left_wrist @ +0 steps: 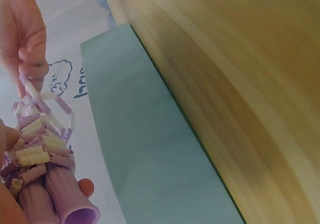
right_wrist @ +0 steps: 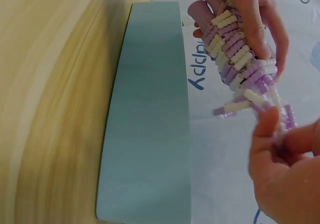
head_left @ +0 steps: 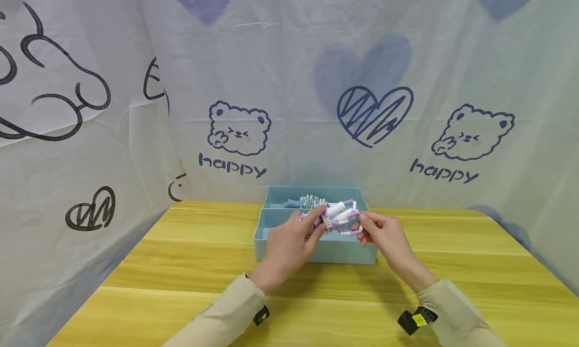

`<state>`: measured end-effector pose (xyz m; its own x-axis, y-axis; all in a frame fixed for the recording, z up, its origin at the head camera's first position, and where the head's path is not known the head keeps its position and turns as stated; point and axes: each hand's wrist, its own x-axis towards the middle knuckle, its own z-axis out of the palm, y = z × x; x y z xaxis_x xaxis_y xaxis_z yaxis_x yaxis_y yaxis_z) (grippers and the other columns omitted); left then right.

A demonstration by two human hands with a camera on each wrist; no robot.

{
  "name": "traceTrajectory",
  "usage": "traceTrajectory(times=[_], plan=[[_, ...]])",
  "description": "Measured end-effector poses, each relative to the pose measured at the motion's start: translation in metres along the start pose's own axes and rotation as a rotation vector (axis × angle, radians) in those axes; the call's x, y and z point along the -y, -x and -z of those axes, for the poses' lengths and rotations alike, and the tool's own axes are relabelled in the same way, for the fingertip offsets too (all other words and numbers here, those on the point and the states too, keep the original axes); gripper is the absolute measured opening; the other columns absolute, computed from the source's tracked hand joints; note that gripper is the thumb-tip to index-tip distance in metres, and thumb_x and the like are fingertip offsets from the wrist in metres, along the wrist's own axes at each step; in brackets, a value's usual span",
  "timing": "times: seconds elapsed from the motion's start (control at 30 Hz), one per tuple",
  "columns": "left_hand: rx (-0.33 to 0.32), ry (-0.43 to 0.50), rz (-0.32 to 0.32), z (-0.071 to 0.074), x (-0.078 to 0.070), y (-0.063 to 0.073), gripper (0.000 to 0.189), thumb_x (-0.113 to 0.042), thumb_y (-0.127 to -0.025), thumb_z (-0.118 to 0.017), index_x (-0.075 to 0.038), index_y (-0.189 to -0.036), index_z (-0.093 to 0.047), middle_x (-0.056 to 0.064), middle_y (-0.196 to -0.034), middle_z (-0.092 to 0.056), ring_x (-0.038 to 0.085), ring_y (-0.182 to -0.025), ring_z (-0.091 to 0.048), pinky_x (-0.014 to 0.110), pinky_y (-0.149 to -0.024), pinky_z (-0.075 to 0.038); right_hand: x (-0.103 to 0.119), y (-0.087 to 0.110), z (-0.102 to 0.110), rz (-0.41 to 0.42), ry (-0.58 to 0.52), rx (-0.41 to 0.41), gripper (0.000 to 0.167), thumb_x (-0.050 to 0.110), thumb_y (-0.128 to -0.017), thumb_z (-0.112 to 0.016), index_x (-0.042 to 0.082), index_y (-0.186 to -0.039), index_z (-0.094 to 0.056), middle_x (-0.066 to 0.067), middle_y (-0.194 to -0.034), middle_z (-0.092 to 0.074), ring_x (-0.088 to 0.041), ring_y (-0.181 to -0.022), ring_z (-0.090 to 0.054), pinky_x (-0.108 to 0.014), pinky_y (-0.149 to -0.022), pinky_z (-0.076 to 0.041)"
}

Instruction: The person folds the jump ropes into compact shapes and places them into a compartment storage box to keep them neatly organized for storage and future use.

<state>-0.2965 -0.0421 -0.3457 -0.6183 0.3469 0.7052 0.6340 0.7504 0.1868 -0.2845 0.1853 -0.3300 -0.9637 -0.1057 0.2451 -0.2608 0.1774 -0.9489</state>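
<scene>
A purple-and-white beaded jump rope [head_left: 335,210], gathered into a bundle, is held over a light blue bin [head_left: 316,251]. My left hand [head_left: 289,242] grips the bundle round its middle, thumb and fingers on either side. In the left wrist view, two hollow purple handles [left_wrist: 69,196] stick out of the wound beads [left_wrist: 37,154]. At the other end of the bundle, my right hand [head_left: 388,239] pinches a loose stretch of beaded cord. Seen from the right wrist, short loops of beads [right_wrist: 245,104] spread between the two hands.
Inside the bin's rear compartment lies another beaded jump rope [head_left: 312,201], blue and white. The bin stands near the back of a wood-grain table [head_left: 203,266]. White cloth [head_left: 280,75] printed with hearts and bears hangs behind it.
</scene>
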Motion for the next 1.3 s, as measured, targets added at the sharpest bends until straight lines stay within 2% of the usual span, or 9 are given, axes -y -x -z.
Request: traceTrajectory(times=[0.13,0.23,0.4,0.6,0.77,0.9,1.03,1.17,1.3], plan=[[0.046,0.008,0.048,0.001,-0.001,0.001,0.041,-0.040,-0.100,-0.057,-0.031,-0.140,-0.055,-0.003,-0.077,-0.045,0.008,-0.049,-0.038,0.024,-0.039,-0.031,0.001,0.000,0.001,0.025,0.020,0.104,0.047,0.014,-0.104,-0.050,-0.007,-0.145,-0.039,-0.020,-0.103,-0.069,-0.018,-0.072,-0.061,-0.028,-0.065,-0.054],[0.112,0.050,0.087,0.001,-0.003,0.000,0.042,-0.043,-0.100,-0.054,-0.034,-0.141,-0.053,-0.004,-0.078,-0.046,0.009,-0.050,-0.040,0.024,-0.040,-0.033,0.000,-0.001,0.002,0.037,0.038,0.134,0.056,0.017,-0.103,-0.053,-0.003,-0.150,-0.031,-0.020,-0.102,-0.070,-0.017,-0.068,-0.061,-0.030,-0.064,-0.054],[0.190,0.101,0.128,-0.002,-0.005,-0.002,0.042,-0.044,-0.101,-0.052,-0.035,-0.142,-0.051,-0.006,-0.077,-0.047,0.008,-0.052,-0.042,0.026,-0.041,-0.034,-0.003,-0.004,0.004,0.041,0.089,0.118,0.055,0.017,-0.100,-0.059,-0.003,-0.146,-0.034,-0.019,-0.097,-0.071,-0.025,-0.067,-0.062,-0.036,-0.063,-0.055],[0.189,0.073,0.125,-0.003,-0.005,-0.004,0.042,-0.045,-0.101,-0.052,-0.037,-0.143,-0.050,-0.006,-0.077,-0.047,0.009,-0.051,-0.042,0.026,-0.040,-0.033,-0.007,-0.008,0.002,0.063,0.082,0.053,0.047,0.010,-0.099,-0.060,-0.001,-0.140,-0.041,-0.022,-0.099,-0.070,-0.030,-0.073,-0.066,-0.036,-0.066,-0.057],[0.160,0.020,0.085,-0.003,-0.004,-0.004,0.042,-0.043,-0.101,-0.052,-0.035,-0.143,-0.052,-0.004,-0.078,-0.047,0.010,-0.048,-0.040,0.026,-0.039,-0.031,-0.009,-0.006,-0.002,0.085,0.021,0.023,0.047,0.003,-0.098,-0.060,0.001,-0.139,-0.039,-0.025,-0.102,-0.069,-0.031,-0.079,-0.069,-0.035,-0.073,-0.057],[0.115,-0.070,-0.012,-0.003,-0.003,-0.002,0.041,-0.041,-0.101,-0.054,-0.033,-0.141,-0.054,-0.003,-0.075,-0.046,0.010,-0.045,-0.036,0.024,-0.038,-0.029,-0.009,-0.003,-0.006,0.111,0.001,-0.009,0.042,0.006,-0.097,-0.063,0.004,-0.135,-0.045,-0.024,-0.099,-0.069,-0.030,-0.078,-0.070,-0.035,-0.072,-0.057],[0.068,-0.184,-0.105,-0.001,-0.001,0.000,0.039,-0.039,-0.100,-0.055,-0.032,-0.138,-0.056,-0.001,-0.073,-0.047,0.011,-0.047,-0.035,0.024,-0.041,-0.028,-0.009,-0.001,-0.008,0.136,0.002,-0.002,0.037,0.007,-0.098,-0.060,0.003,-0.134,-0.055,-0.025,-0.095,-0.069,-0.025,-0.075,-0.070,-0.035,-0.071,-0.058],[0.062,-0.234,-0.128,0.000,0.000,0.002,0.038,-0.039,-0.100,-0.055,-0.033,-0.138,-0.056,0.000,-0.075,-0.050,0.012,-0.051,-0.038,0.025,-0.045,-0.029,-0.009,0.000,-0.012,0.132,-0.046,-0.026,0.033,0.017,-0.102,-0.055,-0.004,-0.127,-0.060,-0.027,-0.091,-0.065,-0.024,-0.072,-0.070,-0.037,-0.069,-0.058],[0.069,-0.247,-0.139,-0.001,-0.001,0.003,0.038,-0.040,-0.100,-0.055,-0.034,-0.137,-0.057,0.001,-0.077,-0.052,0.012,-0.052,-0.040,0.026,-0.045,-0.028,-0.009,0.000,-0.016,0.104,-0.073,-0.066,0.036,0.024,-0.101,-0.058,-0.009,-0.112,-0.061,-0.027,-0.086,-0.066,-0.028,-0.068,-0.070,-0.039,-0.065,-0.058]])
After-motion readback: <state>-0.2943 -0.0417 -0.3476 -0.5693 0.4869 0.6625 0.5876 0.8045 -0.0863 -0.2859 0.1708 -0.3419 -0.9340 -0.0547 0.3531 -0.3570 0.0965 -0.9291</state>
